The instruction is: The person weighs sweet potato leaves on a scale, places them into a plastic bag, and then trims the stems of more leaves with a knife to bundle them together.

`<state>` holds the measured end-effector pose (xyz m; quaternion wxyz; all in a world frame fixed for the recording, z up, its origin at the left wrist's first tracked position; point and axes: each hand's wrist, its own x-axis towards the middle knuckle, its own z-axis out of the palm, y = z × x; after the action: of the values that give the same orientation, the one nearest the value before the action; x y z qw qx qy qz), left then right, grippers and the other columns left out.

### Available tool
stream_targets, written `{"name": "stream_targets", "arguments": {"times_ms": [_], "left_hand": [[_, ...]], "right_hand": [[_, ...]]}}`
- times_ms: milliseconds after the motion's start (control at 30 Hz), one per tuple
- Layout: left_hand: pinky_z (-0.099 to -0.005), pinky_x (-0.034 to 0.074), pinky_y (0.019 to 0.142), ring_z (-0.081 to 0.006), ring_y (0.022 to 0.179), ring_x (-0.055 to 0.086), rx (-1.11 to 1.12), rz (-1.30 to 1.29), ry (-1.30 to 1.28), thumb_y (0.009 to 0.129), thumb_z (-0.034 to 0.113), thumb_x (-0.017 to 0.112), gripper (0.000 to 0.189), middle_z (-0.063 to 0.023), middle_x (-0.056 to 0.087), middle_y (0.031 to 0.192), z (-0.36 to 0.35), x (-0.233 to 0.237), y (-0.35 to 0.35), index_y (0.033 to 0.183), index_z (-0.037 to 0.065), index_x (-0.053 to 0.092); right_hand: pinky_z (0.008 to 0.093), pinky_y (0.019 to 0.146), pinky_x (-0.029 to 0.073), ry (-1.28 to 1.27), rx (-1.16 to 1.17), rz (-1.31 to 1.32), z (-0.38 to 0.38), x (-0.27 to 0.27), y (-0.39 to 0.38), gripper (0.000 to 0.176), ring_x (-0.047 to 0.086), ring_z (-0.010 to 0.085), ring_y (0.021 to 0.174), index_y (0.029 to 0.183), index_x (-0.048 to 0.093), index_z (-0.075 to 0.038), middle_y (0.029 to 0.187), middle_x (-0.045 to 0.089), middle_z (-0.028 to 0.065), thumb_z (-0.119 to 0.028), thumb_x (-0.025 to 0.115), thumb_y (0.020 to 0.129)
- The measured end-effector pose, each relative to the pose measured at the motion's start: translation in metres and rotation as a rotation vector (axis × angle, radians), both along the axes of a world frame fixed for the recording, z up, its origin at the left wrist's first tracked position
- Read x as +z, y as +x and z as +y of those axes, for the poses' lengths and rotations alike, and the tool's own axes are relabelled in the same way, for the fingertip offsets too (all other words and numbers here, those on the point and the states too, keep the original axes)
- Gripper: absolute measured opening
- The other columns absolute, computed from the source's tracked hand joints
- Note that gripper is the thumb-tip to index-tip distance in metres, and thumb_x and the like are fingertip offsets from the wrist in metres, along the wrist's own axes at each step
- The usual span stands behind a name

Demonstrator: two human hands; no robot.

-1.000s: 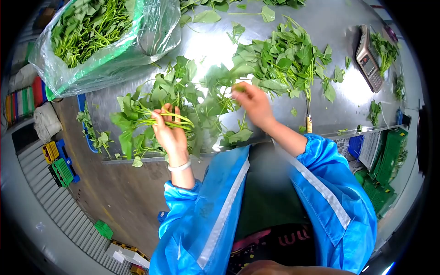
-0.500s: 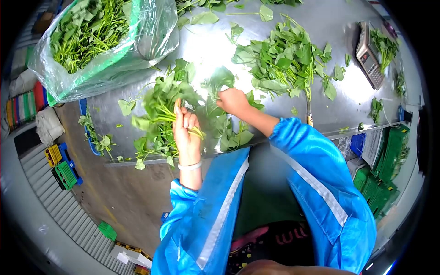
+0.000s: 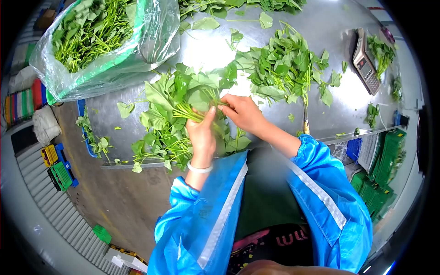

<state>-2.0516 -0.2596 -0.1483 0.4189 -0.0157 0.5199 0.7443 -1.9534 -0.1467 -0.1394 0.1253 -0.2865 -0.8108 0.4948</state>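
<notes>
My left hand (image 3: pixel 201 137) is closed round the pale stems of a bunch of leafy greens (image 3: pixel 199 87), whose broad leaves fan out away from me. From the other side my right hand (image 3: pixel 245 112) pinches stems and leaves of the same bunch, its fingertips close to my left thumb. Under and around the hands lies a loose heap of greens (image 3: pixel 165 142) along the near table edge. Farther right, a larger pile of greens (image 3: pixel 284 68) rests on the metal table (image 3: pixel 330 114).
A green crate (image 3: pixel 107 62) lined with clear plastic and full of greens stands at the back left. At the right is a keypad device (image 3: pixel 365 66). A slim-handled tool (image 3: pixel 306 126) lies near the front edge. Green crates (image 3: pixel 387 153) are stacked beyond the table's right side.
My left hand has moved right and turned, bringing its bunch towards my right hand. My right hand has shifted slightly right and nearer me, and the two hands now meet at the bunch.
</notes>
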Motion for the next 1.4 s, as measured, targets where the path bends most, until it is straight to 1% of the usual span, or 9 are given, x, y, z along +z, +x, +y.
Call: {"name": "stream_targets", "arguments": {"times_ms": [133,200,333,500,633,1033,1100,1200,1400], "left_hand": [[-0.0278,0.05,0.08,-0.0156,0.092,0.061,-0.059,-0.004,-0.057,0.089,-0.003,0.06,0.022,-0.0075,0.063,0.101,-0.007,-0.007,-0.001,0.11,0.003,0.057],[-0.0285,0.051,0.081,-0.0171,0.092,0.061,0.053,-0.106,-0.025,0.09,-0.001,0.06,0.021,-0.0092,0.063,0.101,-0.006,-0.008,-0.007,0.11,0.002,0.057],[-0.0317,0.054,0.087,-0.0209,0.094,0.062,0.266,-0.138,0.034,0.091,0.002,0.06,0.023,-0.0137,0.062,0.103,-0.015,-0.007,-0.033,0.114,0.0,0.054],[-0.0289,0.052,0.078,-0.0198,0.09,0.063,0.109,-0.039,0.009,0.091,0.003,0.062,0.023,-0.0125,0.064,0.102,-0.017,0.003,-0.033,0.112,0.0,0.056],[-0.0269,0.051,0.074,-0.0176,0.085,0.064,0.037,-0.012,-0.015,0.09,0.003,0.063,0.021,-0.0111,0.066,0.099,-0.008,0.008,-0.014,0.11,0.0,0.058],[-0.0234,0.047,0.071,-0.011,0.079,0.059,0.019,0.091,-0.079,0.09,0.002,0.063,0.019,-0.0074,0.064,0.096,-0.028,-0.018,-0.03,0.108,0.001,0.057],[-0.0208,0.044,0.082,-0.0085,0.089,0.054,-0.138,0.341,-0.338,0.093,0.003,0.059,0.03,-0.0059,0.06,0.105,-0.024,-0.003,-0.032,0.121,-0.004,0.052],[-0.0388,0.044,0.101,-0.0242,0.116,0.053,-0.065,0.32,-0.225,0.095,0.003,0.053,0.021,-0.0198,0.054,0.129,-0.017,0.0,-0.028,0.08,0.008,0.04],[-0.0368,0.055,0.088,-0.0234,0.103,0.061,-0.047,-0.156,-0.072,0.093,0.001,0.057,0.021,-0.0147,0.06,0.102,-0.011,-0.001,0.0,0.081,0.008,0.041]], "right_hand": [[0.0434,0.064,0.048,0.072,0.074,-0.07,-0.008,0.0,0.004,0.019,0.061,0.0379,0.073,0.094,0.061,-0.004,0.08,0.063,0.0188,-0.021,0.06,0.088],[0.0304,0.052,0.043,-0.028,-0.079,0.093,-0.015,-0.001,0.005,0.011,0.054,0.0177,0.054,0.089,0.059,-0.002,0.064,0.057,0.0084,-0.013,0.056,0.091],[0.0254,0.053,0.043,-0.621,-0.483,0.321,-0.007,0.001,0.015,0.015,0.056,0.0081,0.059,0.09,0.062,-0.003,0.065,0.06,0.0033,-0.018,0.057,0.093],[0.0238,0.046,0.033,-0.073,-0.068,-0.133,0.003,0.003,0.01,0.021,0.042,0.0056,0.05,0.093,0.066,-0.003,0.06,0.054,-0.0029,-0.023,0.068,0.087],[0.0225,0.047,0.03,-0.637,-0.003,0.011,-0.012,-0.003,0.0,0.019,0.04,0.0016,0.054,0.096,0.066,-0.005,0.064,0.055,-0.0052,-0.021,0.071,0.085],[0.0213,0.055,0.038,-0.862,-0.771,0.432,0.016,-0.042,0.013,0.01,0.048,0.0058,0.065,0.098,0.055,-0.009,0.082,0.058,-0.0017,-0.015,0.06,0.092],[0.0237,0.057,0.042,-0.776,-0.685,0.327,0.011,-0.034,0.017,0.011,0.052,0.0085,0.067,0.095,0.057,-0.006,0.081,0.061,0.0004,-0.015,0.061,0.091],[0.0273,0.06,0.045,-0.562,-0.27,0.098,-0.01,-0.023,0.014,0.013,0.056,0.0109,0.069,0.093,0.059,-0.002,0.079,0.063,0.0036,-0.015,0.062,0.09],[0.031,0.063,0.047,-0.401,-0.114,0.268,-0.023,-0.018,0.019,0.018,0.06,0.0172,0.069,0.092,0.062,-0.002,0.083,0.064,0.0066,-0.017,0.068,0.085]]}}
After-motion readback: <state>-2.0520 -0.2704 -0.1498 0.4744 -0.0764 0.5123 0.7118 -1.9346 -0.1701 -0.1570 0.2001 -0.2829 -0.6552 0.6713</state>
